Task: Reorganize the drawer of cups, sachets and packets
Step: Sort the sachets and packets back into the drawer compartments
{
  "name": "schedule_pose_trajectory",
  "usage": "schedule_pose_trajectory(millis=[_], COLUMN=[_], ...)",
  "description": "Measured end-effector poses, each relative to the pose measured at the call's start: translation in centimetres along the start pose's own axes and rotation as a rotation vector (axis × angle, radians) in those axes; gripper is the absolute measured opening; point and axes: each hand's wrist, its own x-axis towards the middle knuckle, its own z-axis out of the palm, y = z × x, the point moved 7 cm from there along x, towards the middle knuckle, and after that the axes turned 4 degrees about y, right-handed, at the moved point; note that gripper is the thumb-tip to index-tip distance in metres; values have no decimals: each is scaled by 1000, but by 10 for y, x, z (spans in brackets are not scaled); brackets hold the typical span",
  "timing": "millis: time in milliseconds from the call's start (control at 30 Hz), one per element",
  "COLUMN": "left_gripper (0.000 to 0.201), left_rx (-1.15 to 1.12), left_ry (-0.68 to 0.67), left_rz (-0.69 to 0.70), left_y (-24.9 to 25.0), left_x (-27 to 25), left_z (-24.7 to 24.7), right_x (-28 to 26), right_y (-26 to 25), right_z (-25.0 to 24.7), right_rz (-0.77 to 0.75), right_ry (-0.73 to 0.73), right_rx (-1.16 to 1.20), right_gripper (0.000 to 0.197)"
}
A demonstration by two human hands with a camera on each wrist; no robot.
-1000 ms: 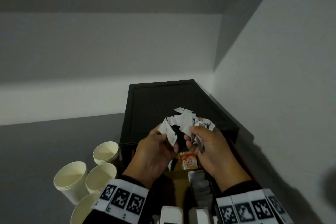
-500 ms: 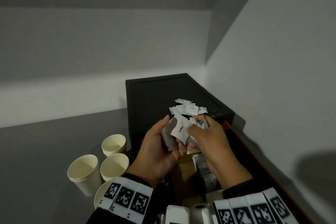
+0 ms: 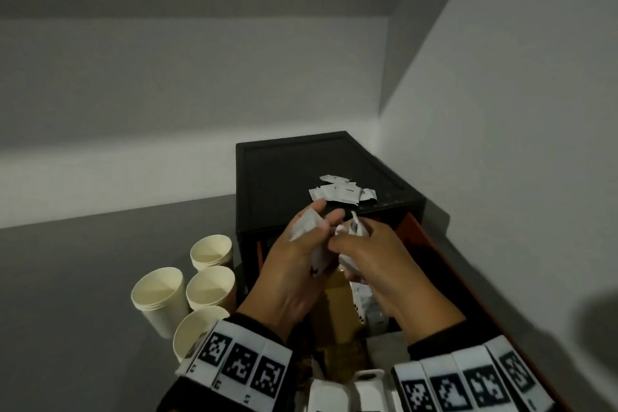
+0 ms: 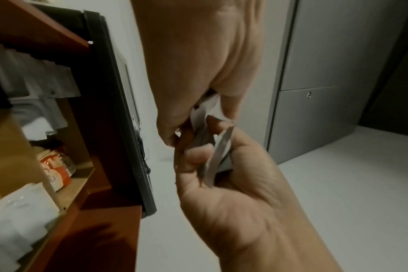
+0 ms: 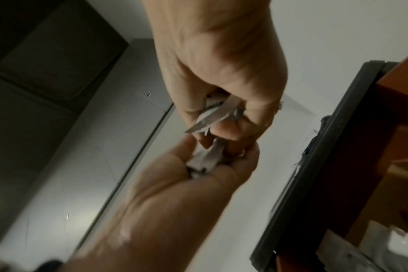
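Both hands are close together above the open drawer (image 3: 444, 264), each holding white sachets. The left hand (image 3: 294, 264) has its fingers curled around a small stack (image 3: 306, 226) against the palm; the left wrist view shows the stack edge-on (image 4: 212, 158) between thumb and fingers. The right hand (image 3: 378, 264) pinches a few more sachets (image 3: 352, 231), its fingertips touching the left hand's stack. The right wrist view is blurred, but it shows sachets in both hands.

Change from a second ago: the loose fan of sachets held high between the hands is gone. Part of it now lies as a small pile (image 3: 342, 192) on top of the black box (image 3: 267, 177) at the back of the counter (image 3: 83, 278); the rest is gathered into tighter bundles in the hands. The hands sit lower and nearer the drawer opening than before. The camera has also shifted, so the box and the paper cups (image 3: 187, 291) appear higher in the head view; the four stacks of cups seem unmoved on the counter, left of the drawer.

Judgement: sorting is under way. Sachets are being squared up by hand and one batch is parked on the box, out of the drawer. The cups are out too. The drawer holds a cardboard divider (image 3: 337, 308), printed packets (image 3: 366, 308) and, in the left wrist view, an orange packet (image 4: 56, 171). Nothing is yet returned in order, so the task looks roughly midway.

Risk: the sachets are thin and slippery, so a loose grip could scatter them.
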Motion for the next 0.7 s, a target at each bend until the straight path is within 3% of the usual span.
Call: schedule_pose_trajectory(millis=[133, 200, 300, 433, 533, 700], left_gripper=[24, 19, 38, 41, 34, 37], left_rx=[-39, 27, 255, 421, 352, 339], left_ry=[145, 141, 87, 93, 190, 204], left_rz=[27, 33, 29, 81, 136, 130], left_y=[9, 6, -10, -24, -23, -33], left_x=[12, 17, 28, 44, 53, 60], left_z=[-1, 10, 29, 49, 50, 61], right_x=[17, 27, 42, 57, 67, 83], right_y=[1, 2, -2, -8, -10, -10], right_z=[-18, -35, -59, -81, -96, -118], right_rz=[68, 113, 98, 57, -2, -57], right_ry=[-108, -137, -164, -202, -221, -244], right_rx=[177, 268, 348, 252, 165, 69], right_gripper=[16, 18, 19, 16, 17, 15])
